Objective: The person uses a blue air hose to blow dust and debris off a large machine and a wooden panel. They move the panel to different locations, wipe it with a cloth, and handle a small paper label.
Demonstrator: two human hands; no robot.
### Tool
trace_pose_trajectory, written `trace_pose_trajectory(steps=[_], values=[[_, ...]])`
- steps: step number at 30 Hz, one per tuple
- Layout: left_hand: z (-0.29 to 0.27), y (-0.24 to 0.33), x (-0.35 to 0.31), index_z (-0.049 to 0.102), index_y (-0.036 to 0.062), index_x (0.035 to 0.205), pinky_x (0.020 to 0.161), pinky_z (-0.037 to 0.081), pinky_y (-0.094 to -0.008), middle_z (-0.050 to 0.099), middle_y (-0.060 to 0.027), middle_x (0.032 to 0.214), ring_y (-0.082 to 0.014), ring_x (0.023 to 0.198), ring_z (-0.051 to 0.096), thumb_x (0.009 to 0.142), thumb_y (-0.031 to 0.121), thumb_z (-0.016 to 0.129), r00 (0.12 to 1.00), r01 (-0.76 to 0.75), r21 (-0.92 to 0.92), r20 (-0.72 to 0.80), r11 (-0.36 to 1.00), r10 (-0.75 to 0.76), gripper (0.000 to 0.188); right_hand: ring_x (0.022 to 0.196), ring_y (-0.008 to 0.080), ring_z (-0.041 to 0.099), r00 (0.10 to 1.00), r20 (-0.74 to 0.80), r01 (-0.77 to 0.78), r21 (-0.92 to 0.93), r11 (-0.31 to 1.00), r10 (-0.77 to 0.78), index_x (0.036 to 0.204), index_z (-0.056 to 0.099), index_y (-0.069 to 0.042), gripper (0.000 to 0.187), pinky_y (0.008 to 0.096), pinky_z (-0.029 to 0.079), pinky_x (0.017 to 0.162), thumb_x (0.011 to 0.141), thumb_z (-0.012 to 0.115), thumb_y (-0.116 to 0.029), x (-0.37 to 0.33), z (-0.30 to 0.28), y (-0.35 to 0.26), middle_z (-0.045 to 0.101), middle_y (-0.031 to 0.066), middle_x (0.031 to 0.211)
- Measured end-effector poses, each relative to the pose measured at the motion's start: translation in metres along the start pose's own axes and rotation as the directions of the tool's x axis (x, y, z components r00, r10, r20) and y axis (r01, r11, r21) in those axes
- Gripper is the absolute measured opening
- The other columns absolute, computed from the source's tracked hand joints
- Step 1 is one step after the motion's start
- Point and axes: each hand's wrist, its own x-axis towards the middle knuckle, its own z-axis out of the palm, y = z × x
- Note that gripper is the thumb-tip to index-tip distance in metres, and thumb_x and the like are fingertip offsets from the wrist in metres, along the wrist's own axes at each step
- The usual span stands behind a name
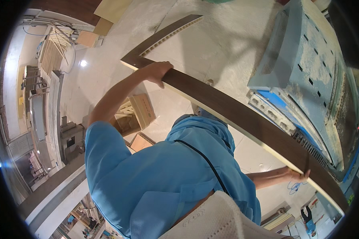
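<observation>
Across the front of my body runs a long dark brown wooden frame [227, 109] with a pale edge. Its upper left end turns a corner into a shorter arm with a row of notches along one side. My left hand [157, 73] is closed over the frame near that corner, the thumb hanging on the pale edge. Far down to the right, my right hand [298, 175] grips the same frame by its near edge; some of its fingers are hidden beneath it.
A large blue-grey machine [307, 55], dusted with pale powder, stands at the right beside the frame. On the floor to the left sits an open cardboard box [141, 113]. Stacked boards [52, 51] lie farther left. Another person [309, 221] is at the lower right.
</observation>
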Motion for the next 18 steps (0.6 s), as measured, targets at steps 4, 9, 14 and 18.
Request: trace_pose_trajectory(steps=[4, 9, 14, 18], values=[[0.017, 0.059, 0.094, 0.044, -0.0014, 0.135, 0.106, 0.041, -0.0476, 0.053, -0.0235, 0.126, -0.0412, 0.121, 0.05, 0.053, 0.037, 0.089, 0.887, -0.413, -0.09, -0.265, 0.906, 0.378, 0.101, 0.121, 0.0402, 0.056, 0.975, 0.22, -0.037, 0.176, 0.984, -0.003, 0.132, 0.052, 0.008, 0.074, 0.0557, 0.043, 0.107, 0.072, 0.066, -0.031, -0.012, 0.037, -0.017, 0.058, 0.0274, 0.128], [0.023, 0.088, 0.212, 0.042, -0.0027, 0.135, 0.107, 0.04, -0.046, 0.051, -0.0233, 0.128, -0.0399, 0.124, 0.048, 0.06, 0.034, 0.085, 0.903, -0.42, -0.149, -0.171, 0.895, 0.395, 0.094, 0.128, 0.0486, 0.049, 0.88, 0.473, -0.131, 0.327, 0.936, -0.042, 0.138, 0.044, 0.01, 0.082, 0.0639, 0.033, 0.114, 0.07, 0.067, -0.028, -0.034, 0.106, -0.008, 0.053, 0.0327, 0.133], [0.024, 0.062, 0.301, 0.042, -0.0051, 0.134, 0.109, 0.039, -0.0439, 0.049, -0.024, 0.132, -0.0392, 0.127, 0.047, 0.058, 0.028, 0.085, 0.885, -0.447, -0.166, -0.224, 0.879, 0.408, 0.093, 0.129, 0.0568, 0.044, 0.846, 0.532, -0.077, 0.197, 0.977, -0.041, 0.142, 0.042, 0.007, 0.08, 0.0673, 0.027, 0.115, 0.076, 0.067, -0.031, -0.053, 0.193, -0.036, 0.044, 0.0403, 0.138], [0.041, 0.014, 0.359, 0.04, -0.0048, 0.137, 0.111, 0.039, -0.0438, 0.049, -0.0247, 0.136, -0.0398, 0.131, 0.046, 0.059, 0.024, 0.087, 0.899, -0.432, -0.216, -0.176, 0.876, 0.401, 0.096, 0.126, 0.0558, 0.048, 0.865, 0.493, 0.093, 0.019, 0.995, -0.09, 0.138, 0.044, 0.011, 0.073, 0.0662, 0.034, 0.111, 0.079, 0.059, -0.029, -0.066, 0.256, -0.055, 0.047, 0.0392, 0.135]])
